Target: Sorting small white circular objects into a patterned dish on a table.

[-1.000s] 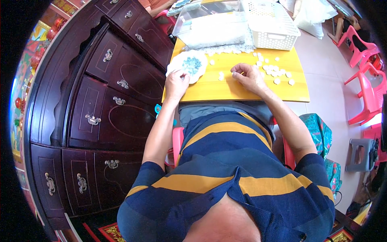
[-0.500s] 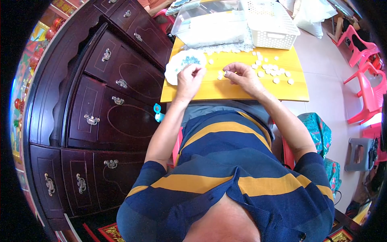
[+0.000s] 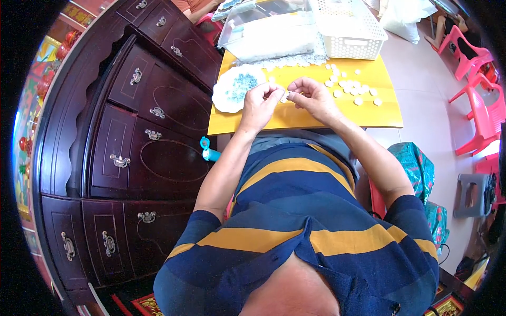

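Above the near part of the yellow table [image 3: 311, 120], my left hand [image 3: 260, 108] and my right hand [image 3: 316, 101] almost meet at the fingertips. Both are closed in a pinch. A small whitish piece [image 3: 285, 97] shows at the right fingertips, too small to name. Whatever the left fingers hold is hidden. By my left hand lies a white plate [image 3: 223, 97] with a wavy rim, and on it a heap of small blue-green bits [image 3: 244, 84]. To the right of my right hand, several small round white pieces [image 3: 358, 101] are scattered on the table.
At the table's back stand a clear plastic bin [image 3: 232, 45] and a white perforated basket [image 3: 356, 47]. A dark wooden cabinet [image 3: 153, 131] lines the left. Pink plastic chairs [image 3: 477, 113] and a grey stool [image 3: 466, 195] are on the right. Another person's arm [image 3: 197, 9] shows at the top.
My left hand has moved right, away from the plate, toward my right hand. My right hand has shifted slightly left, and the fingertips have come close together.
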`<act>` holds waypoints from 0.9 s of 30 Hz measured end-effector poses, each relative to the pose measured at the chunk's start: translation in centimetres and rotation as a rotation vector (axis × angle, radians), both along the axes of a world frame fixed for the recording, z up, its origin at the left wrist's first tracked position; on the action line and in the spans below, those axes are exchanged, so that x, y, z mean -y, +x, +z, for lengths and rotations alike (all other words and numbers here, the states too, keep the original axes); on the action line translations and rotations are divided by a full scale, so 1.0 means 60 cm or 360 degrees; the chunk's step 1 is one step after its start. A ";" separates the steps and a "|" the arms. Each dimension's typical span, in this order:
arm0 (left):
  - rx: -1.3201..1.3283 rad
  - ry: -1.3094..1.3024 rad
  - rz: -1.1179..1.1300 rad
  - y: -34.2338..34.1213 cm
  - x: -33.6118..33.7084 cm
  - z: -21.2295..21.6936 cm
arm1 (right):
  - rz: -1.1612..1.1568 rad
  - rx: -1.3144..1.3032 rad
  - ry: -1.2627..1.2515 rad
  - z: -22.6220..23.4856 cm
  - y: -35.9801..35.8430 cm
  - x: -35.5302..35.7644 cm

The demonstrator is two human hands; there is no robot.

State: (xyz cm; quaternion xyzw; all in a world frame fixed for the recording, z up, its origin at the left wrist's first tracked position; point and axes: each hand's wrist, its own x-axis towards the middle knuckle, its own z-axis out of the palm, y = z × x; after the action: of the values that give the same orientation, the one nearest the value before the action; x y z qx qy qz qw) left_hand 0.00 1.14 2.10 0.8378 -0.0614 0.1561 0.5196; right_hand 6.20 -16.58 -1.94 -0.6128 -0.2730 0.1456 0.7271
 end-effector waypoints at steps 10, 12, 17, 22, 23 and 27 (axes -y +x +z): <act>0.0026 0.0039 0.0010 0.003 -0.001 -0.011 | -0.0034 0.0032 -0.0007 -0.002 0.000 -0.002; 0.0017 0.0042 0.0023 0.002 0.001 -0.010 | -0.0004 0.0024 -0.0048 0.002 -0.002 0.002; 0.0045 -0.0040 0.0046 -0.004 0.014 0.003 | 0.0143 -0.0118 -0.0034 0.007 -0.002 0.010; 0.0162 -0.0001 0.0014 -0.011 0.018 0.005 | 0.0329 -0.0547 0.0118 0.003 0.006 0.014; 0.0195 0.0015 -0.0003 -0.011 0.019 0.004 | 0.0328 -0.0548 0.0118 0.003 0.007 0.015; 0.0215 0.0073 -0.0032 -0.011 0.015 -0.004 | 0.0403 -0.0737 0.0145 0.007 0.006 0.018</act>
State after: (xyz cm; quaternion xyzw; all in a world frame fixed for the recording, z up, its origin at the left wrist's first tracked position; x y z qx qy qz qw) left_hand -0.67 0.26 1.88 0.8364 -0.1083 0.2054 0.4965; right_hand 6.57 -17.63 -1.55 -0.4908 -0.1801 0.3592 0.7731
